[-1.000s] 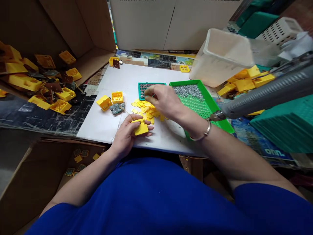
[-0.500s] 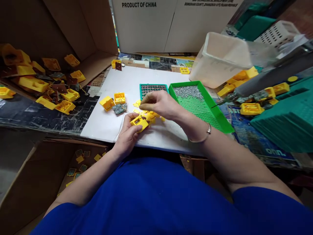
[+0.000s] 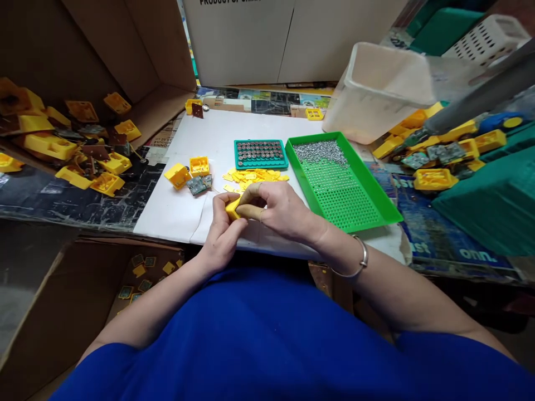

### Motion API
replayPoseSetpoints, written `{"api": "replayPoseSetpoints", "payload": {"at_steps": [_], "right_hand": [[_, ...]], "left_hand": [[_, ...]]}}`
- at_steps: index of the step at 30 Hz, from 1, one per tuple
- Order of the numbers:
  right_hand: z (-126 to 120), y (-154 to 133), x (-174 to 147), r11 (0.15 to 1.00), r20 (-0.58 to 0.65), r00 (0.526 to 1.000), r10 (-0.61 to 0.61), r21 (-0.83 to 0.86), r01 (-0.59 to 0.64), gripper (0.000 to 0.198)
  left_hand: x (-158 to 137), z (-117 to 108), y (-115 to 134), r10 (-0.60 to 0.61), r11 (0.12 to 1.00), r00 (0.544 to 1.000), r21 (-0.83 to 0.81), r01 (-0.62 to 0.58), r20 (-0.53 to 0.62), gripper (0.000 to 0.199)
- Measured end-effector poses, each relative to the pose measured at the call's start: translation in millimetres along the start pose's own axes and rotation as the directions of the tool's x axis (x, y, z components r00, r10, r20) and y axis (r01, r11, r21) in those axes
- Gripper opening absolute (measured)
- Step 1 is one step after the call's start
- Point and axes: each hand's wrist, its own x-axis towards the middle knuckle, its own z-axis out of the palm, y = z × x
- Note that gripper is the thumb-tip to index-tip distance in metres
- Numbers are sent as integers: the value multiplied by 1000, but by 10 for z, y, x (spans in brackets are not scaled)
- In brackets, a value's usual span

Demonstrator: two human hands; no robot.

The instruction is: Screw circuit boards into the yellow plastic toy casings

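Observation:
My left hand (image 3: 221,236) is closed around a small yellow plastic case (image 3: 232,209), held tilted above the front of the white work surface (image 3: 167,214). At the case's right side, my right hand (image 3: 286,214) has thumb and fingers pinched together; whatever lies between the fingertips is hidden. Just beyond the hands, a pile of flat yellow plastic pieces (image 3: 254,177) is spread out. Behind that pile stands a teal tray (image 3: 262,166) with rows of round metal button cells. Two opened yellow cases (image 3: 178,175) and a circuit board (image 3: 198,185) lie to the left.
A green perforated tray (image 3: 376,195) with small silver screws (image 3: 320,153) is on the right. Behind it stands a translucent plastic bin (image 3: 376,100). A grey power screwdriver (image 3: 472,92) hangs at right. Yellow cases (image 3: 54,145) fill a cardboard box at left.
My right hand has moved from over the yellow pieces down to the case in my left hand. The case has been turned, and its opening no longer shows.

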Motion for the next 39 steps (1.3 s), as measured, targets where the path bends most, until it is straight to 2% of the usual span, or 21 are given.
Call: {"api": "replayPoseSetpoints", "payload": {"at_steps": [3, 6, 8, 11, 13, 14, 16, 17, 19, 21, 23, 26, 29, 31, 33, 35, 39], "right_hand": [[22, -6, -10, 998, -49, 999, 8, -65, -11, 12], [35, 61, 31, 995, -110, 992, 66, -72, -74, 35], [11, 132, 78, 994, -47, 993, 110, -3, -110, 44], [-121, 237, 133, 970, 145, 985, 92, 209, -122, 37], [-252, 296, 142, 972, 129, 991, 44, 225, -72, 28], [-313, 322, 138, 989, 90, 996, 8, 149, -22, 20], [-396, 369, 121, 987, 78, 993, -90, -125, 99, 7], [-410, 389, 111, 947, 128, 983, -130, -278, 161, 10], [-392, 423, 99, 811, 267, 952, -151, -516, 274, 22], [-342, 448, 104, 699, 362, 922, -137, -624, 349, 26], [-301, 468, 122, 657, 407, 902, -144, -642, 395, 26], [-296, 488, 140, 696, 392, 902, -181, -597, 399, 25], [-340, 480, 100, 754, 268, 940, -211, -568, 331, 24], [-368, 451, 32, 825, 180, 949, -259, -470, 315, 23], [-380, 412, -54, 888, 122, 930, -347, -275, 367, 22], [-376, 376, -139, 893, 81, 898, -432, -102, 438, 22], [-368, 351, -249, 883, 47, 882, -469, -6, 469, 33]], "left_hand": [[5, -29, 33, 74, 995, 997, 68, -75, 11, 38], [15, -59, 20, 12, 1000, 997, -27, -9, 82, 35], [19, -76, 13, -67, 988, 990, -133, 83, 123, 31], [9, -118, 62, -163, 944, 976, -264, 196, 142, 24], [-10, -171, 132, -236, 899, 958, -338, 278, 160, 22], [-22, -204, 170, -267, 875, 949, -370, 312, 167, 22], [-44, -269, 230, -306, 847, 937, -401, 349, 170, 21], [-52, -296, 249, -314, 845, 936, -402, 351, 158, 20], [-59, -327, 261, -318, 851, 940, -398, 342, 128, 19], [-55, -326, 253, -321, 848, 939, -404, 343, 121, 20], [-46, -301, 243, -331, 833, 932, -418, 362, 147, 21], [-31, -246, 240, -355, 808, 917, -434, 398, 181, 23], [-13, -191, 241, -373, 804, 912, -432, 409, 170, 22], [4, -151, 240, -387, 803, 901, -409, 435, 198, 22], [26, -107, 241, -404, 783, 871, -386, 488, 280, 23], [49, -63, 247, -415, 748, 824, -372, 550, 385, 26], [78, 3, 257, -422, 702, 735, -321, 635, 531, 30]]}}
